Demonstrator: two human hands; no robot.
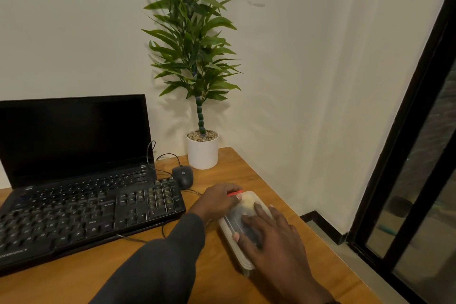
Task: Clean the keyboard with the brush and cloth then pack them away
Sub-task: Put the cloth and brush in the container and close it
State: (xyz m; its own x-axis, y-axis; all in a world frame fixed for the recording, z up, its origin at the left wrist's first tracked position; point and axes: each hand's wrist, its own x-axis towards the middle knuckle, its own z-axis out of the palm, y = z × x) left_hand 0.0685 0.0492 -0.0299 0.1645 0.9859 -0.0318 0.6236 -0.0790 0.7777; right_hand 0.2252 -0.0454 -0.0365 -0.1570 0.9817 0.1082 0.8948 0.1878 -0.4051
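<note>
I see a wooden bench (246, 163) set into the corner of the room. On it, at my left, an open black laptop (74, 140) stands, with a black keyboard (86, 217) in front of it. A black mouse (183, 176) lies just beside the keyboard's far right corner. Behind it stands a white plant pot (202, 153). A clear plastic box (243, 227) lies near the right edge
</note>
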